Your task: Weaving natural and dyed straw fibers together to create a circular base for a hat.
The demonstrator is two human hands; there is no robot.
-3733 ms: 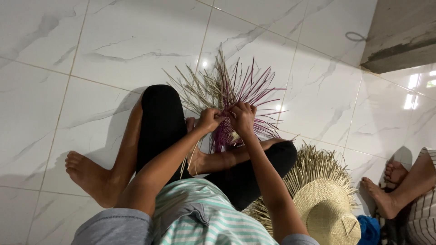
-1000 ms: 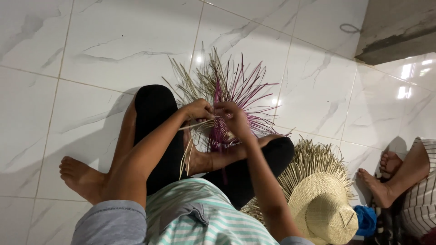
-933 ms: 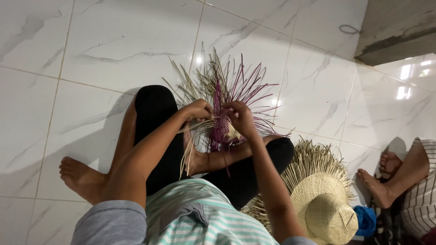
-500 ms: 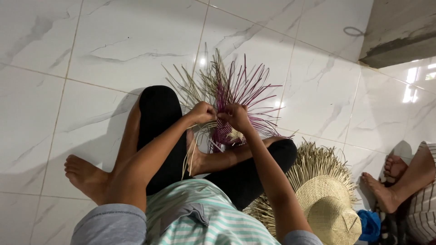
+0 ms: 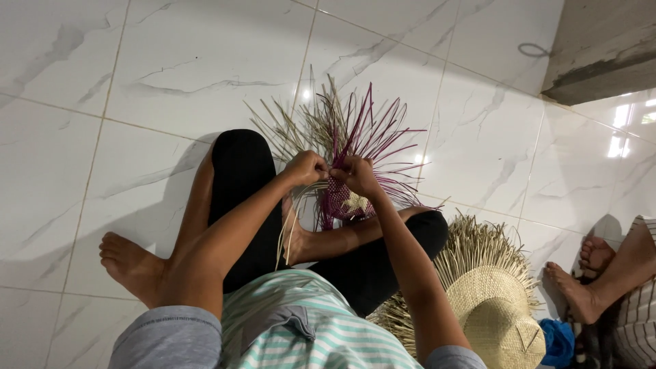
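Left hand (image 5: 305, 167) and right hand (image 5: 355, 175) pinch stiff purple-and-tan straw strands — fanned, half-woven mat (image 5: 345, 199) just below both grips.

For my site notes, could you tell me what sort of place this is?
Probably a home floor used for hand weaving: glossy marble-look floor tiles, a half-woven purple and natural straw piece in both hands, and an unfinished straw hat alongside.

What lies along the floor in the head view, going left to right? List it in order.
Bare foot → left hand → right hand on the purple and straw weaving → unfinished straw hat → blue cloth → another person's feet.
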